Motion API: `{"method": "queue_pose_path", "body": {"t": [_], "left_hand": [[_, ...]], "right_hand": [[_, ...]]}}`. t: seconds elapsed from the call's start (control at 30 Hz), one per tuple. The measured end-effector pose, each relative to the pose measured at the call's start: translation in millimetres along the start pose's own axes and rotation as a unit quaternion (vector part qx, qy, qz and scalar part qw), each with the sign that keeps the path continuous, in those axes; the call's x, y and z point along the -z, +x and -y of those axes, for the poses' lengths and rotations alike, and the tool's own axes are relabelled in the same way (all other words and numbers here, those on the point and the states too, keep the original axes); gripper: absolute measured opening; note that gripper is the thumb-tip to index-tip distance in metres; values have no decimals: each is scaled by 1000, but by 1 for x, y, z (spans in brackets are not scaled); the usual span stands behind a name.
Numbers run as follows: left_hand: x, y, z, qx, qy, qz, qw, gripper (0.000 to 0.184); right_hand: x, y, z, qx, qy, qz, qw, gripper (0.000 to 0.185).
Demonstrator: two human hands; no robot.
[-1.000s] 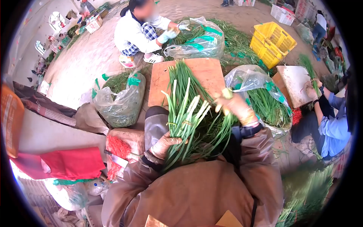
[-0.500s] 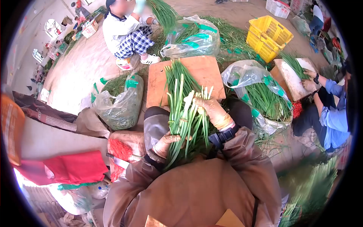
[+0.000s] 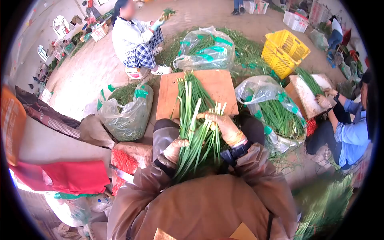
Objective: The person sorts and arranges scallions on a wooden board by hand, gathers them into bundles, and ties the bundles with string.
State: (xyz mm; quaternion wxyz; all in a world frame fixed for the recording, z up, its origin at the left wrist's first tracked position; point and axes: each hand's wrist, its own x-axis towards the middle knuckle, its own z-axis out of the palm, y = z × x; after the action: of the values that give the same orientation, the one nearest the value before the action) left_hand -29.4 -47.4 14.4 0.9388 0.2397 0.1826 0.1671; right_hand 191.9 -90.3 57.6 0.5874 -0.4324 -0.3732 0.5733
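Observation:
Both my hands wear pale, stained gloves and hold one bunch of garlic chives [image 3: 196, 138] over my lap, green leaves toward me and pale stem ends away. My left hand [image 3: 176, 149] is closed around the lower left side of the bunch. My right hand [image 3: 225, 125] grips the pale ends at the upper right, its fingertips partly hidden among the stems. More chives [image 3: 199, 89] lie on the wooden board [image 3: 222, 82] just beyond, their near ends overlapping the bunch.
Clear plastic bags of greens stand left [image 3: 128, 116] and right [image 3: 280, 116] of the board. A knife [image 3: 123, 174] and red ties [image 3: 125, 160] lie at my left. Yellow crates [image 3: 282, 52] stand behind. One co-worker [image 3: 134, 40] sits ahead, another [image 3: 348, 132] at the right.
My view has tilted up slightly, so things sit lower. My hands still hold the bunch, and one pale stem now leans apart. The co-worker ahead has lowered a large bunch and holds a small tuft.

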Motion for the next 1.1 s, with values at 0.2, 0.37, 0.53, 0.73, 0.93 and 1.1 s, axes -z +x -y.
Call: {"method": "queue_pose_path", "body": {"t": [0.2, 0.37, 0.53, 0.73, 0.93, 1.1], "left_hand": [[-6, 3, 0, 19, -3, -29, 999, 51], [19, -5, 4, 2, -35, -33, 999, 50], [-11, -9, -2, -91, -77, 54, 991, 84], [9, -32, 0, -167, -108, 132, 971, 25], [19, -67, -18, -197, -96, 103, 970, 27], [33, -75, -24, -215, 1, -51, 975, 46]], "right_hand": [[-6, 8, -25, 19, 26, -20, 999, 29], [-2, 13, -39, 15, -54, -27, 998, 22], [3, 9, -38, 4, -15, -15, 1000, 17], [52, 18, -38, 67, 17, -131, 989, 16], [154, 16, -22, 95, -62, -364, 925, 17], [157, -9, 19, 91, -5, -309, 947, 30]]}}
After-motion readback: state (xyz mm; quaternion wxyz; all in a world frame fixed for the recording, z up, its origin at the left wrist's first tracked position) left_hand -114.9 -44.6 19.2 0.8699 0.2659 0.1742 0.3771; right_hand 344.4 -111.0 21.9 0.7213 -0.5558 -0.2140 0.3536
